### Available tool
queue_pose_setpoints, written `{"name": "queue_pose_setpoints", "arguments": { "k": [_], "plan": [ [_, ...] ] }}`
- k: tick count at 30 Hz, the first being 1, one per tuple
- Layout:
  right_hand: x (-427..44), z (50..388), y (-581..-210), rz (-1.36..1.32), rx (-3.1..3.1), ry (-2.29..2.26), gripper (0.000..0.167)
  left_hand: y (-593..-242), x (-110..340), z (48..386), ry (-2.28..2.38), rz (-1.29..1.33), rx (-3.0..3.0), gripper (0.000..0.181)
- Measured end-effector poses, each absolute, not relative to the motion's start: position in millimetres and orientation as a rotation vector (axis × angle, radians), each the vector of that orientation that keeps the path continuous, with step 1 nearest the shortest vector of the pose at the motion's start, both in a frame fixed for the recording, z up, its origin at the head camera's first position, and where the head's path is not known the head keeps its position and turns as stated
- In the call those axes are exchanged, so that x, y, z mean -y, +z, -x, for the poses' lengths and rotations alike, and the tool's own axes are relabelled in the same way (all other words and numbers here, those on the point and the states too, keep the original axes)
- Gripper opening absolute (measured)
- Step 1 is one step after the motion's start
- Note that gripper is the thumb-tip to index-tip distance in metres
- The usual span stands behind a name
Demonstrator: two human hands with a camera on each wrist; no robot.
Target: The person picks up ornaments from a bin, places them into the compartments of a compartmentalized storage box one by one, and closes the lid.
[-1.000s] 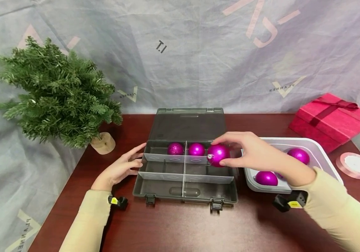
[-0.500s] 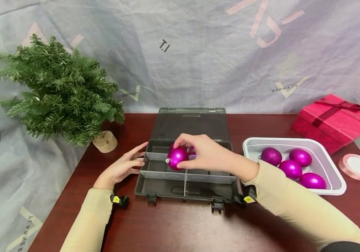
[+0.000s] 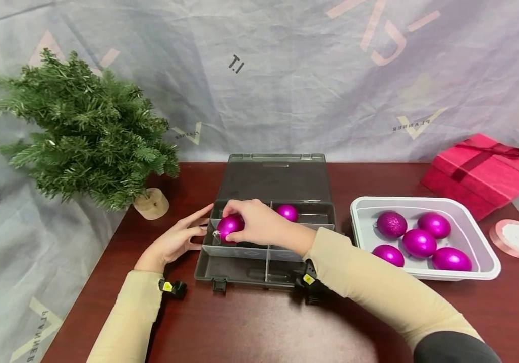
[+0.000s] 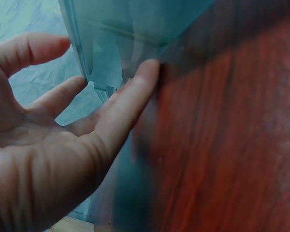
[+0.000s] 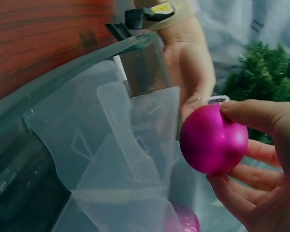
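Note:
In the head view my right hand (image 3: 259, 222) holds a shiny magenta Christmas ball (image 3: 230, 228) between thumb and fingers, over the left middle compartment of the grey divided box (image 3: 232, 267). The right wrist view shows the ball (image 5: 213, 140) with its silver cap beside the thumb. Another magenta ball (image 3: 287, 213) lies in the back right compartment. A glittery ball (image 5: 186, 220) shows low in the right wrist view; in the head view my right hand hides it. My left hand (image 3: 174, 241) touches the box's left side with straight, spread fingers (image 4: 125, 106).
A white tray (image 3: 495, 262) with several magenta balls stands to the right. Behind it are a red gift box (image 3: 481, 171) and a pink ribbon roll (image 3: 518, 238). A small artificial fir tree (image 3: 91, 136) stands at the left. The box's lid (image 3: 277, 179) lies back.
My right hand has carried the ball leftward across the box, from its right side to the left compartments. The left hand stays at the box's left side.

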State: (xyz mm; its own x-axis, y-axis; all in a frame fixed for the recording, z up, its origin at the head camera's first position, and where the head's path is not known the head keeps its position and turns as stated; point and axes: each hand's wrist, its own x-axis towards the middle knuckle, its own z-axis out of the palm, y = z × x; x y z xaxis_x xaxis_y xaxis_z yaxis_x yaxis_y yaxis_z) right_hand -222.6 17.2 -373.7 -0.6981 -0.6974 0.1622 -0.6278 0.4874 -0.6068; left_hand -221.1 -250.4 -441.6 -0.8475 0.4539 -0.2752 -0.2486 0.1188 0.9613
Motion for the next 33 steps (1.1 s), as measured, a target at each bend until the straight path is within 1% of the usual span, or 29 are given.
{"name": "queue_pose_setpoints", "arguments": {
  "k": [7, 14, 25, 33],
  "plan": [
    [1, 225, -383, 1.097, -2.638, -0.912, 0.037, -443, 251, 218, 1.806, -0.175, -1.905, 0.068],
    [9, 226, -392, 1.147, -2.686, -0.799, 0.034, -443, 250, 217, 1.802, -0.181, -1.91, 0.067],
    [11, 226, -399, 1.196, -2.773, -0.631, 0.03, -441, 250, 218, 1.781, -0.195, -1.926, 0.066],
    [0, 220, -393, 1.136, -2.752, -0.721, 0.025, -440, 248, 219, 1.76, -0.189, -1.936, 0.066]
  ]
}}
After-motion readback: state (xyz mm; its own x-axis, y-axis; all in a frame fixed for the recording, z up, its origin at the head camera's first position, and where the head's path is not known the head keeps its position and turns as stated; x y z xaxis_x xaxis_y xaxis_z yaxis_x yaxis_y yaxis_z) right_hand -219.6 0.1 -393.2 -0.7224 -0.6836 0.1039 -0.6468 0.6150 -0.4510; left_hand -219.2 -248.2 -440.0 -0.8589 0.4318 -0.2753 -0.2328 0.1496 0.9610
